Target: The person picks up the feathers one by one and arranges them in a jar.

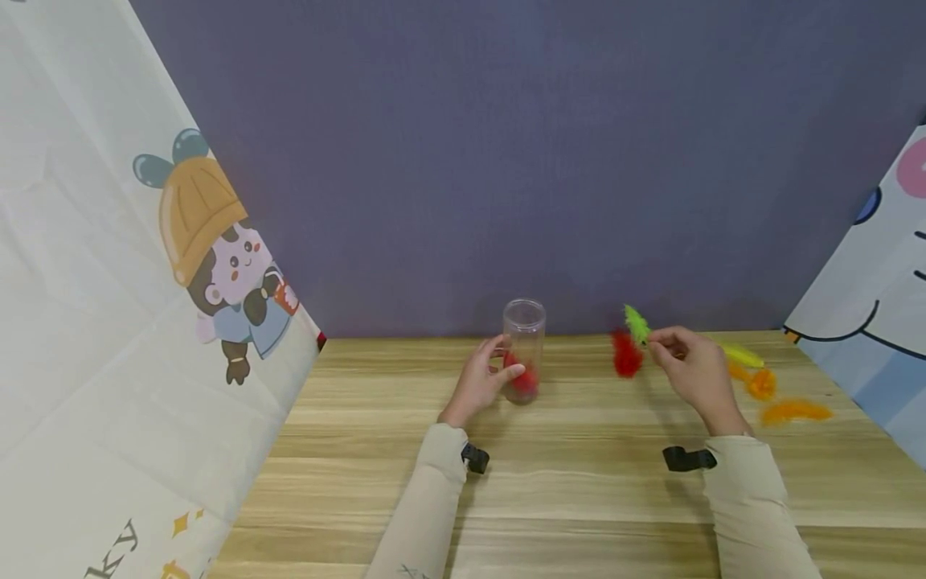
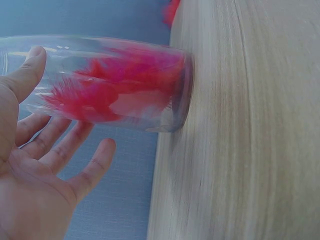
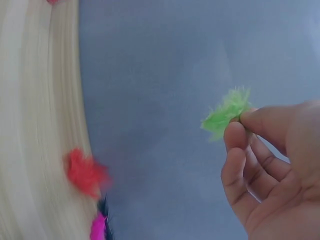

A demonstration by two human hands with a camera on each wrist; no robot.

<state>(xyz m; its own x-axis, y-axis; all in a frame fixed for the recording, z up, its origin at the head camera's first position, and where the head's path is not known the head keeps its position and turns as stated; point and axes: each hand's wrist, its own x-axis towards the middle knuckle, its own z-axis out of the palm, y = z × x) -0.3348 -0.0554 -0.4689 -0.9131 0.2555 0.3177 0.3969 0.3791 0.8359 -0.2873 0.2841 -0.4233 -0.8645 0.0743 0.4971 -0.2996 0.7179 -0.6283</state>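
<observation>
A clear glass cup (image 1: 524,342) stands upright on the wooden table. Inside it, red and pink feathers (image 2: 120,85) fill the lower part. My left hand (image 1: 479,379) holds the cup from its left side, thumb on the near side and fingers partly behind it. Over the table to the right, my right hand (image 1: 694,370) pinches a light green feather (image 3: 227,114) between thumb and index finger, its fluffy end pointing away from the hand. A red feather (image 1: 627,354) lies just left of the right hand, near the table's back edge.
Right of the right hand lie a yellow feather (image 1: 743,355) and orange feathers (image 1: 796,411). A magenta feather (image 3: 98,227) and a dark one show low in the right wrist view. A dark cloth panel (image 1: 506,161) rises behind the wooden table (image 1: 579,515).
</observation>
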